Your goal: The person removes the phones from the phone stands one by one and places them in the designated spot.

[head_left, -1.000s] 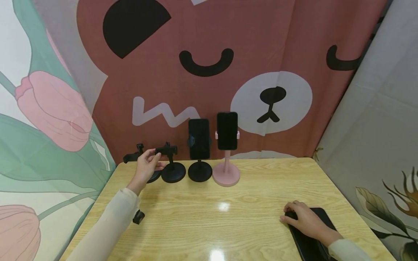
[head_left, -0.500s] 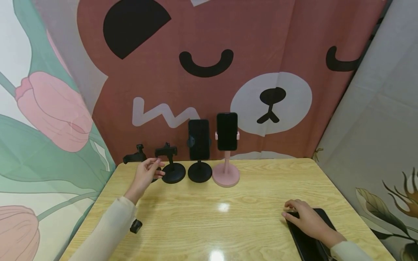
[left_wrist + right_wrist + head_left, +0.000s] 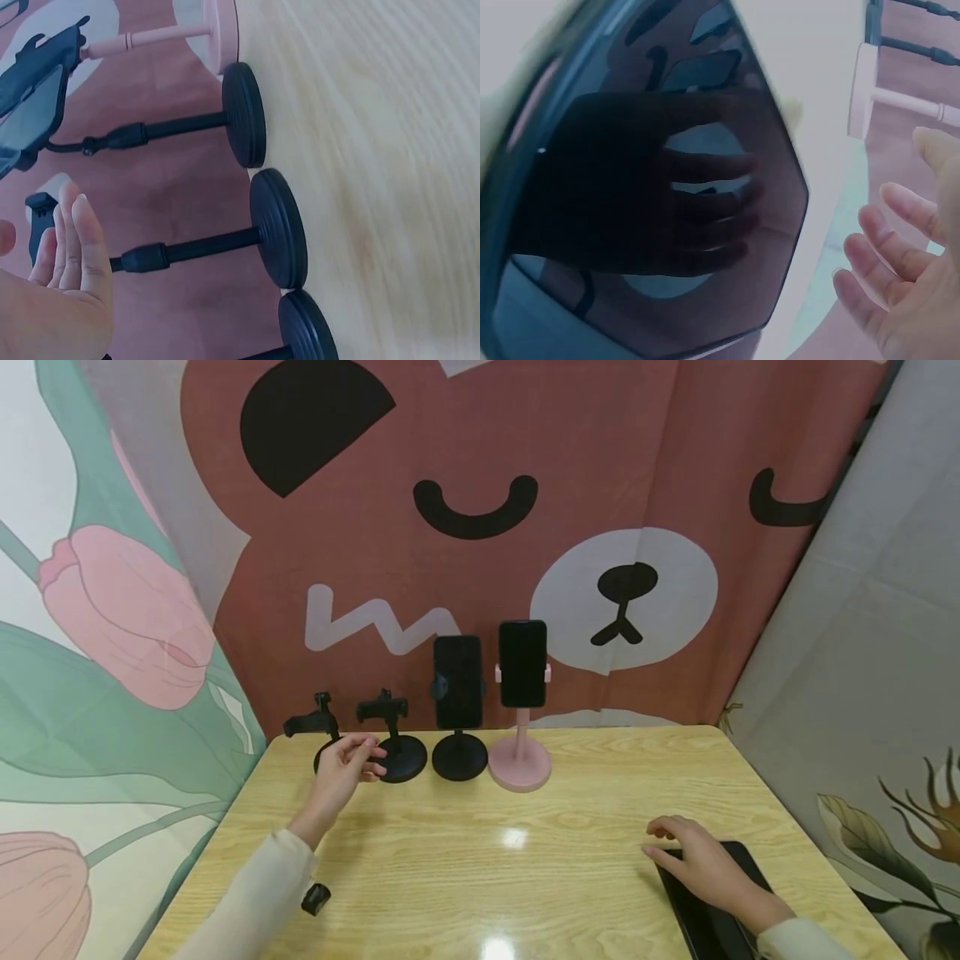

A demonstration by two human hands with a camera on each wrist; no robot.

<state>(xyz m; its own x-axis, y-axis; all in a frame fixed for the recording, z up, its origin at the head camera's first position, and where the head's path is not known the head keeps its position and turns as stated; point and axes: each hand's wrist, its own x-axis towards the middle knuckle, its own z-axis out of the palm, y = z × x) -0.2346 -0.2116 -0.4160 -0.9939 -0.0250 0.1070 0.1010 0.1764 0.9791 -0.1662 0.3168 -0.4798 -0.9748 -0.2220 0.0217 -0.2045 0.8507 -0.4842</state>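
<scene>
My left hand [image 3: 341, 778], fingers loosely bent and holding nothing, hovers in front of the two left black phone stands. It partly hides the leftmost stand [image 3: 321, 723]; the second stand [image 3: 392, 710] has no phone in its clamp. In the left wrist view the fingers [image 3: 88, 240] look nearly straight beside the second stand's black pole [image 3: 210, 246]. On the right, my right hand [image 3: 701, 868] hovers over a dark phone [image 3: 742, 860] on the table. Its fingers [image 3: 900, 247] are spread and grip nothing; the glossy screen [image 3: 727, 300] reflects the hand in the right wrist view.
A black stand [image 3: 459, 758] and a pink stand [image 3: 520, 764] each bear an upright phone at the table's back edge. A small black object [image 3: 316, 898] lies beside my left sleeve. Behind the wooden table [image 3: 480, 843] hangs a bear-print curtain [image 3: 480, 577].
My left hand has come away from the second stand's clamp and moved lower, in front of the stands. My right hand has barely shifted.
</scene>
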